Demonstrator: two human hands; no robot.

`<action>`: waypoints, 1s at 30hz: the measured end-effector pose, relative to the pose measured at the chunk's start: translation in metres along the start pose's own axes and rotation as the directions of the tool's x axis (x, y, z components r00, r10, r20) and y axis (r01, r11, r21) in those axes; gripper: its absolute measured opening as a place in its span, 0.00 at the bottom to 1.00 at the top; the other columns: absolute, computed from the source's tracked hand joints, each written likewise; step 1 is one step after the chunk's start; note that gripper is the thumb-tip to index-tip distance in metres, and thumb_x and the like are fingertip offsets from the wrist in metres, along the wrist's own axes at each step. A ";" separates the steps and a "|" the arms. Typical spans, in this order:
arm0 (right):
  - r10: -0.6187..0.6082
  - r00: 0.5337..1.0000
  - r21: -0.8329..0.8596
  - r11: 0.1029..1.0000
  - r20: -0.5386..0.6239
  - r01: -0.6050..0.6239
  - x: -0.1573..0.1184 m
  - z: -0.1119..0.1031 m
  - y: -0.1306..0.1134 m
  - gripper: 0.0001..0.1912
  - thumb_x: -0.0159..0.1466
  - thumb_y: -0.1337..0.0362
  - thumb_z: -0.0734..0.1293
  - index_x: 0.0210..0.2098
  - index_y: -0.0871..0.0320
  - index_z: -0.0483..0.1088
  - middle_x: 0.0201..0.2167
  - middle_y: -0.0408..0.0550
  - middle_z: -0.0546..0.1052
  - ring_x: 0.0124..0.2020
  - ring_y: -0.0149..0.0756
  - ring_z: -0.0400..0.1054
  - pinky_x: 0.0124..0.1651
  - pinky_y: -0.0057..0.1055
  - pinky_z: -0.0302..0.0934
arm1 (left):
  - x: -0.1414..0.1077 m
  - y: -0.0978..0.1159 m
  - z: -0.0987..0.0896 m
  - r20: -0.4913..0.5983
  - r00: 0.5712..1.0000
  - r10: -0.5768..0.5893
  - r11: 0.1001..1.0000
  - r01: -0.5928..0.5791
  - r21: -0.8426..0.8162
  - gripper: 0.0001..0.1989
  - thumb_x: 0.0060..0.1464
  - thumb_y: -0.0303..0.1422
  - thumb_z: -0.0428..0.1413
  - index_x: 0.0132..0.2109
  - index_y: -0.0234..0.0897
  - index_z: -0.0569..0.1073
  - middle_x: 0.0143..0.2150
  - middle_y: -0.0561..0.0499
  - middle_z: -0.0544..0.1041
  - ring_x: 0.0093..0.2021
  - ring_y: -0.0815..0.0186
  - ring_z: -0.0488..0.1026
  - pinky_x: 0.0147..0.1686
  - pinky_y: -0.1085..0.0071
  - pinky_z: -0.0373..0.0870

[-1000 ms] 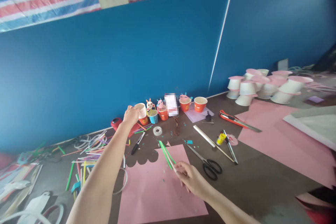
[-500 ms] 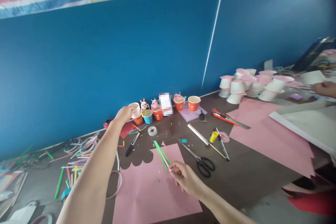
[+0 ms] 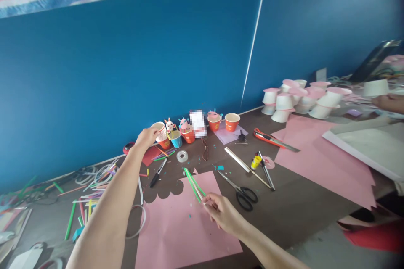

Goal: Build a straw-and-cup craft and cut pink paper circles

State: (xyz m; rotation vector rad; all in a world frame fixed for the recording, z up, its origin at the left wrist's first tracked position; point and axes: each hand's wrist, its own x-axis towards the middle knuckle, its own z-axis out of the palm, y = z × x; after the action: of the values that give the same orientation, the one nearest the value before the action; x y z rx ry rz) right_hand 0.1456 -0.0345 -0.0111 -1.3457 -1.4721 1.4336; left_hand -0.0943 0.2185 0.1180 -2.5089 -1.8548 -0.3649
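Note:
At the back of the table my left hand [image 3: 146,138] is closed on the rim of a stack of paper cups [image 3: 162,133], white inside and orange-red outside. The stack stands upright, and some of its side is hidden by the fingers. My right hand [image 3: 223,214] pinches a few thin green and pale straws [image 3: 192,183] over a large pink sheet [image 3: 186,235] with a scalloped cut along its far edge. Beside the stack stand a blue cup [image 3: 176,139] and an orange cup [image 3: 188,135], each with a small decorated figure.
Black-handled scissors [image 3: 246,197], a marker [image 3: 158,173], a tape roll [image 3: 182,156] and a red utility knife [image 3: 274,139] lie around. Coloured straw pieces [image 3: 90,206] are scattered at left. White cups with pink discs [image 3: 284,101] pile up at right, near another person's hand [image 3: 389,103].
The view has shifted slightly, so the items appear a little farther left and higher. My left hand stays on the cup stack and my right hand keeps the straws.

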 end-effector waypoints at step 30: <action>0.032 0.981 0.460 0.886 -0.189 0.060 -0.002 -0.011 0.006 0.12 0.56 0.58 0.64 0.34 0.60 0.63 0.17 0.36 0.63 0.15 0.23 0.55 0.17 0.21 0.51 | -0.193 0.082 0.019 -0.304 0.948 0.094 0.871 -0.226 -0.437 0.08 0.47 0.34 0.55 0.27 0.37 0.64 0.29 0.52 0.66 0.27 0.70 0.64 0.26 0.74 0.61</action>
State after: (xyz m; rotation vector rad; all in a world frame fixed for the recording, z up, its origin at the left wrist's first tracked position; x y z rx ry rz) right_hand 0.1574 -0.0339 -0.0146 -1.1268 -0.9304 1.4805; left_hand -0.0672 0.0141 0.0751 -2.6815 -1.5811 -1.2192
